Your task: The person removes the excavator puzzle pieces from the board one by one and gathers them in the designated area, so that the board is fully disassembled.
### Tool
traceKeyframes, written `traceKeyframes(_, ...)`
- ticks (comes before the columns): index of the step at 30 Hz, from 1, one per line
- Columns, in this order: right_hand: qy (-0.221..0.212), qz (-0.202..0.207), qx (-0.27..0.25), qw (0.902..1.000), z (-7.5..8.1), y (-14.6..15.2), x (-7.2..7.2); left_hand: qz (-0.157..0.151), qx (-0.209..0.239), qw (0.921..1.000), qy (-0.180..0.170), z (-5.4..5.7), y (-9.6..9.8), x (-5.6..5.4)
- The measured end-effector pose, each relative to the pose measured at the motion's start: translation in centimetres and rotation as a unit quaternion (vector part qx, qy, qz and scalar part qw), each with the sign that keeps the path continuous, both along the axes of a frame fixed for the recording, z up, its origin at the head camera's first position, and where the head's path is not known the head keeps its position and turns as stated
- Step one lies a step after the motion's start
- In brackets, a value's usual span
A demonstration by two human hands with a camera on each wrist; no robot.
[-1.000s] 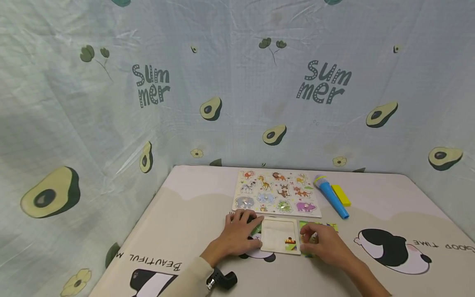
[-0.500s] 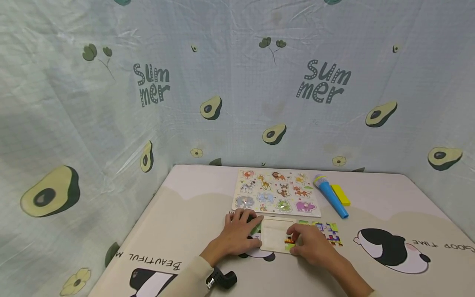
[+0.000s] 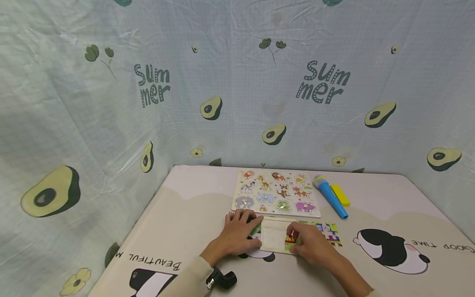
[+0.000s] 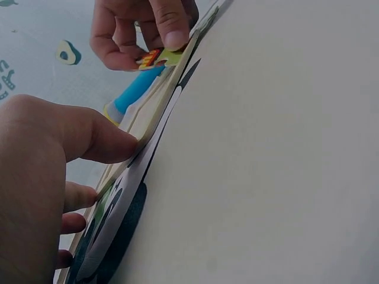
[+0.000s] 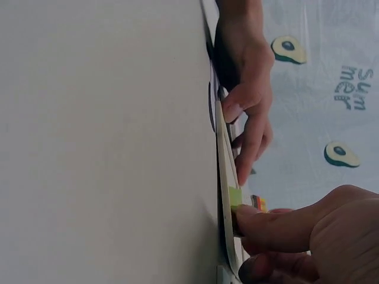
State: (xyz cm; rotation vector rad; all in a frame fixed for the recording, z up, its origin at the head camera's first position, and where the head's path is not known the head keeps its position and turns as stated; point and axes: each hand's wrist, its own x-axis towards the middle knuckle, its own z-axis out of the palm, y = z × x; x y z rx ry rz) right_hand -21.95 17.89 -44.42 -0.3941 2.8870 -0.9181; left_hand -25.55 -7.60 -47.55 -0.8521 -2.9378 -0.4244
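A small pale wooden puzzle tray (image 3: 272, 236) lies on the table between the hands, most of its inside bare. The left hand (image 3: 237, 235) rests at its left side with fingers spread, thumb at the near edge and forefinger at the far corner. At the tray's near right corner, the right hand (image 3: 311, 243) pinches a jigsaw piece (image 4: 172, 58) between thumb and fingers. Green, red and yellow show on that piece, tilted at the rim in the left wrist view. Right of the tray lie several colourful jigsaw pieces (image 3: 330, 234), partly hidden by the right hand.
Behind the tray lies a white animal peg puzzle board (image 3: 256, 210). A blue toy microphone (image 3: 334, 200) and a yellow block (image 3: 340, 195) are to its right. The tablecloth (image 3: 189, 210) carries printed dogs, and a patterned curtain (image 3: 237, 123) stands behind the table.
The right hand has moved left from beside the tray to over its near right corner, uncovering more of the loose pieces. It has stayed there since half a second ago. The left hand has not moved.
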Motion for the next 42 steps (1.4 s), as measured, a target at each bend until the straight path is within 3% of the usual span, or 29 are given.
traceKeyframes(8, 0.031, 0.053, -0.084, 0.9946, -0.4, 3.0, 0.2, -0.013, 0.009, 0.9999, 0.006, 0.0, 0.1, 0.0)
traceKeyframes(20, -0.024, -0.025, -0.125, 0.9916, 0.1, 8.2, 1.1, -0.004, 0.001, 1.0000, -0.004, -0.2, -0.2, 0.1)
traceKeyframes(26, -0.029, -0.063, -0.114, 0.9911, -0.2, 10.6, 1.4, -0.002, 0.008, 1.0000, -0.001, 0.0, -0.3, 0.1)
traceKeyframes(35, -0.068, -0.075, -0.093, 0.9905, -0.6, 12.3, 2.0, -0.002, 0.005, 1.0000, 0.000, 0.0, -0.2, 0.0)
traceKeyframes(42, -0.056, -0.079, -0.053, 0.9939, -0.6, 12.3, 1.9, -0.002, 0.007, 1.0000, 0.001, 0.0, -0.1, 0.0)
